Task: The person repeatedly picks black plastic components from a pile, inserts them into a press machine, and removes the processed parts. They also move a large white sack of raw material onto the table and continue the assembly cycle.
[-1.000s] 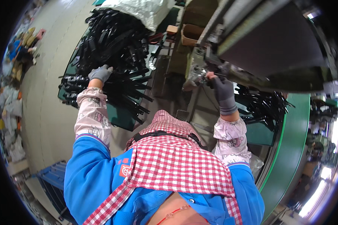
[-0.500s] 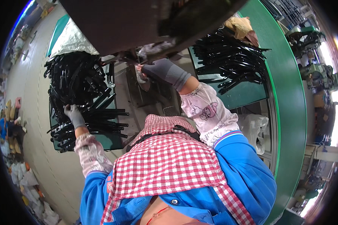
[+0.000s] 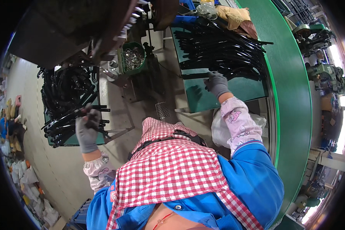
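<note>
My left hand, in a grey glove, is raised at the near end of the left pile of glossy black tubes. Its fingers, dark and slightly blurred, are closed around a black tube that slants away to the left. On the other side, my right hand, gloved too, hovers over a green tabletop. Its fingers are apart, close beside the end of a lone black tube. Many more black tubes are heaped beyond that hand.
A dark machine overhangs the far left and centre. Below it sits a green bin of small metal pieces. Brown paper and a blue container lie behind the right heap. A long green surface runs along the right.
My right hand has left the machine and swung right, over the green tabletop. My left hand has drawn nearer and slightly right from the left pile. The bin of metal pieces has come into view.
</note>
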